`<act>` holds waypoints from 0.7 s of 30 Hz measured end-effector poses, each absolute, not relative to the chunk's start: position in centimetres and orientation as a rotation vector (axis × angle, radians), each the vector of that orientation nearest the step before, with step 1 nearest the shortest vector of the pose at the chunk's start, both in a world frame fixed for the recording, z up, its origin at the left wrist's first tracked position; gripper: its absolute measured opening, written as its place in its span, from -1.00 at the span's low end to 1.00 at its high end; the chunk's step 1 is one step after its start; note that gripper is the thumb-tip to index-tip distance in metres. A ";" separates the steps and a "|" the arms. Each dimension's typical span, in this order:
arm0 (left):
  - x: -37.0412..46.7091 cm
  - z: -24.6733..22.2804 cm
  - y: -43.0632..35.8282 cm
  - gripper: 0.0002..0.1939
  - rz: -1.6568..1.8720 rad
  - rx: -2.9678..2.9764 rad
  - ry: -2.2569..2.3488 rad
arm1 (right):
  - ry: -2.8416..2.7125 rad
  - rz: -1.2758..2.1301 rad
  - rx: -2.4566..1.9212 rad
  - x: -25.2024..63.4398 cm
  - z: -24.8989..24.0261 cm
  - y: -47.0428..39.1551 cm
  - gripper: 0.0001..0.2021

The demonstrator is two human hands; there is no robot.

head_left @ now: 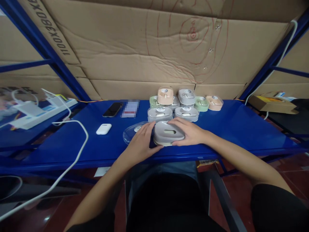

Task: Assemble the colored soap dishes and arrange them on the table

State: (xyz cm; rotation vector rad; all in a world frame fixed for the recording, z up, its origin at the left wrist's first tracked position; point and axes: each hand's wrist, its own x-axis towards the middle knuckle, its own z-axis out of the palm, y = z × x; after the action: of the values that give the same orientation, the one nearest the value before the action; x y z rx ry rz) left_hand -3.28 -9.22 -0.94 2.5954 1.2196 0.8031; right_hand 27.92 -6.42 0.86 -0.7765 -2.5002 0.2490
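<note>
Near the front of the blue table, a grey rounded plastic box [166, 137] with a slot in its top is held between both hands. My left hand [142, 141] is closed against its left side, thumb low at the front edge. On the opposite side, my right hand [189, 132] grips it with the thumb at the front and fingers over the back edge. A clear plastic lid [131, 132] with a round sticker lies at the left, partly hidden behind my left hand.
Behind the hands, several similar grey, green and peach boxes [161, 113] with clear lids stand in a partly stacked group. A phone [112, 109], a blurred-out item [130, 109] and a white earbud case [104, 129] lie left. A power strip [38, 114] with white cables sits farther left.
</note>
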 end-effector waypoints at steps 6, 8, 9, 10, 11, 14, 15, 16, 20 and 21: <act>-6.2 0.9 -8.8 0.10 0.773 2.607 1.268 | -2.521 0.242 -0.803 27.7 0.6 -6.6 -0.08; -7.9 1.4 -8.3 0.05 0.723 2.581 1.376 | -2.517 0.227 -0.801 27.6 0.5 -6.6 -0.08; -8.6 1.5 -8.1 0.04 0.688 2.552 1.450 | -2.514 0.215 -0.796 27.5 0.5 -6.7 -0.09; -9.2 1.5 -7.8 0.04 0.645 2.516 1.520 | -2.511 0.203 -0.787 27.5 0.5 -6.7 -0.10; -9.8 1.5 -7.5 0.03 0.599 2.475 1.578 | -2.511 0.191 -0.776 27.4 0.5 -6.7 -0.12; -10.7 1.4 -7.0 0.03 0.524 2.399 1.633 | -2.524 0.162 -0.753 27.3 0.5 -6.8 -0.17; -10.8 1.4 -7.0 0.04 0.529 2.388 1.633 | -2.530 0.155 -0.756 27.2 0.5 -6.9 -0.17; -10.9 1.6 -7.0 0.06 0.549 2.380 1.636 | -2.537 0.150 -0.765 27.2 0.4 -6.9 -0.16; -10.9 2.7 -8.1 0.04 0.752 2.326 1.642 | -2.569 0.167 -0.806 26.9 0.1 -7.0 -0.10; -10.8 2.9 -8.4 0.03 0.814 2.318 1.599 | -2.574 0.184 -0.811 26.8 0.0 -7.0 -0.07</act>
State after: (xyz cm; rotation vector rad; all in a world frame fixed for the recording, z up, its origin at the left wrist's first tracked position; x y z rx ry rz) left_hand -10.75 -8.44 2.95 2.3184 1.5994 0.8139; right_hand 26.82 -6.99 -0.04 -0.8110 -2.5738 0.1844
